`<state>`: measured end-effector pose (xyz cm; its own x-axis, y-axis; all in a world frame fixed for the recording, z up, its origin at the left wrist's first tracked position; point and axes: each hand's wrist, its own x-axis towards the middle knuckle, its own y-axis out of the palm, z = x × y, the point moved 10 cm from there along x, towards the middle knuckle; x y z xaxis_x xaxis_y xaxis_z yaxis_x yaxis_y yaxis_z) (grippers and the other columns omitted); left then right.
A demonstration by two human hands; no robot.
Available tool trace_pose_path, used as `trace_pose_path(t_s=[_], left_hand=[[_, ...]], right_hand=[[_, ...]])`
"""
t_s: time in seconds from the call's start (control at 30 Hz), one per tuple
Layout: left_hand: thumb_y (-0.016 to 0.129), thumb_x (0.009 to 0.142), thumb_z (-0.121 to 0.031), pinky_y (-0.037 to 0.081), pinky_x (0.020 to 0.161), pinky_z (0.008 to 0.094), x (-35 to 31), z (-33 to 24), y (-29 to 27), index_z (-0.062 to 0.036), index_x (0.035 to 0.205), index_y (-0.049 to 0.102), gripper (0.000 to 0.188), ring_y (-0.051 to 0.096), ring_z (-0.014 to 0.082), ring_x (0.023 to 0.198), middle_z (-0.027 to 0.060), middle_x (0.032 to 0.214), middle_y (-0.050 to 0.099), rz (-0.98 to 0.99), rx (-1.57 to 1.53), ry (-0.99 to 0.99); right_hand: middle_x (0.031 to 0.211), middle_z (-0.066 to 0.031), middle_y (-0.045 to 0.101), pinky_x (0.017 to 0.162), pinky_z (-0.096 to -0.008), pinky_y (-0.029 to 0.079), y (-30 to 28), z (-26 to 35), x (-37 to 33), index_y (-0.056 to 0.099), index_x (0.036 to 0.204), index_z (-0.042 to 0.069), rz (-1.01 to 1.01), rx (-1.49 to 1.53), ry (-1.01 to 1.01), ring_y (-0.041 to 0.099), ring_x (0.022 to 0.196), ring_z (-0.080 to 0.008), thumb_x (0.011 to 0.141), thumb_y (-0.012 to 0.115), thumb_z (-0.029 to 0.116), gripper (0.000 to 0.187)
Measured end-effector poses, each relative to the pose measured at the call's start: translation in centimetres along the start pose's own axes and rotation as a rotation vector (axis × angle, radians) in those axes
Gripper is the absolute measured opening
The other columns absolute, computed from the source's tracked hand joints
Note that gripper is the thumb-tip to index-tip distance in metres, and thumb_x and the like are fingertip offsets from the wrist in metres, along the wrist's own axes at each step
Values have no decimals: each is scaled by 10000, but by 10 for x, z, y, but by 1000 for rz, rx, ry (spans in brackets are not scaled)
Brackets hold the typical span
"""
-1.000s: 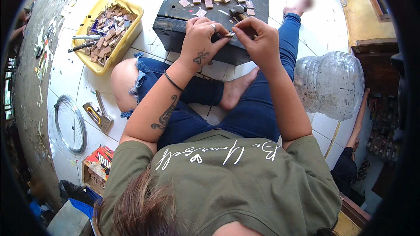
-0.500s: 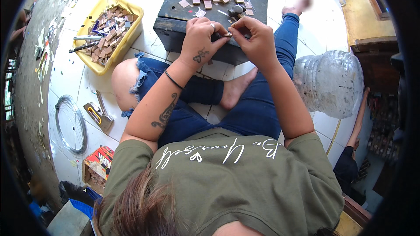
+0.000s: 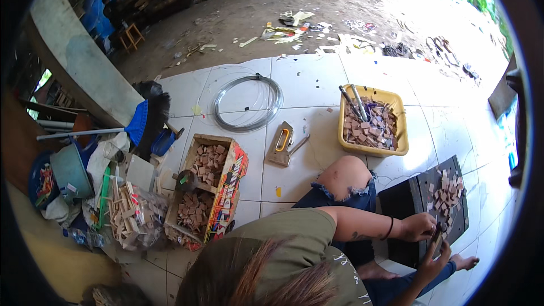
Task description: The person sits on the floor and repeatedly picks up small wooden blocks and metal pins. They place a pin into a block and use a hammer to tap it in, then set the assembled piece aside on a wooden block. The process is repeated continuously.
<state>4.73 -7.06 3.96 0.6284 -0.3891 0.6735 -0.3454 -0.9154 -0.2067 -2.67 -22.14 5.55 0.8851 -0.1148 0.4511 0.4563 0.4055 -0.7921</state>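
Lettering (image 3: pixel 228 194) marks the carton (image 3: pixel 220 212); white script (image 3: pixel 343 263) (partly hidden), the shirt (image 3: pixel 317 228).

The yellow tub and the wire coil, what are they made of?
The yellow tub looks like plastic, smooth and shiny, with rounded moulded corners. The wire coil seems to be bare metal, because it gleams silvery; which metal, I can't tell.

The head view looks steeply down from atop the person through a wide fisheye lens, so edges bend toward a dark round rim; it faces the person's left, centring on the tiled floor (image 3: pixel 311 99) near a stapler (image 3: pixel 280 146). Hair (image 3: pixel 255 277) and a shirt shoulder (image 3: pixel 300 226) loom closest at the lower edge, the left hand (image 3: pixel 418 227) and right hand (image 3: pixel 435 256) lie toward the lower right, and dirt ground (image 3: pixel 226 34) recedes farthest along the top.
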Motion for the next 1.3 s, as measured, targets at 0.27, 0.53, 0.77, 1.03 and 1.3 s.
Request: trace_pose_path(t_s=[0.27, 0.53, 0.77, 1.03, 1.3], left_hand=[[755, 718, -21, 504, 711, 406, 2, 20, 7, 6, 679, 618, 146, 625, 340, 785, 155, 775, 591, 64, -88, -140], [739, 723, -38, 504, 719, 409, 2, 1, 0, 7, 707, 625, 124, 626, 347, 806, 159, 785, 596, 103, -54, -62], [673, 795, -108, 486, 687, 445, 6, -11, -6, -13, 682, 566, 183, 597, 376, 742, 165, 730, 561, 129, 9, 46], [694, 810, -81, 483, 704, 415, 9, -13, -11, -11, 746, 614, 125, 606, 340, 757, 134, 760, 596, 164, 28, -68], [701, 841, -39, 444, 600, 338, 9, -18, -10, 8, 782, 616, 114, 571, 255, 670, 100, 749, 580, 154, 105, -4]], right_hand=[[1336, -261, 478, 1023, -421, 407, 1, -107, -80, 381, 1405, -17, 137, -243, 212, 488, 1232, -406, 912, 602, 138, 562], [1118, -306, 592, 960, -490, 424, -15, -22, -73, 561, 1196, -89, 217, -107, 189, 551, 1062, -462, 909, 579, 161, 380], [944, -33, 614, 502, -181, 365, -27, -26, -98, 514, 1340, 21, 135, 485, 480, 481, 591, -50, 1013, 488, 122, 343], [835, -9, 557, 490, -192, 375, -74, 44, -87, 431, 1470, 100, 147, 520, 494, 447, 553, -39, 1015, 454, 75, 457], [895, -167, 609, 712, -360, 497, -103, 81, -73, 466, 1450, 104, 180, 275, 327, 601, 731, -293, 965, 511, 31, 493]])
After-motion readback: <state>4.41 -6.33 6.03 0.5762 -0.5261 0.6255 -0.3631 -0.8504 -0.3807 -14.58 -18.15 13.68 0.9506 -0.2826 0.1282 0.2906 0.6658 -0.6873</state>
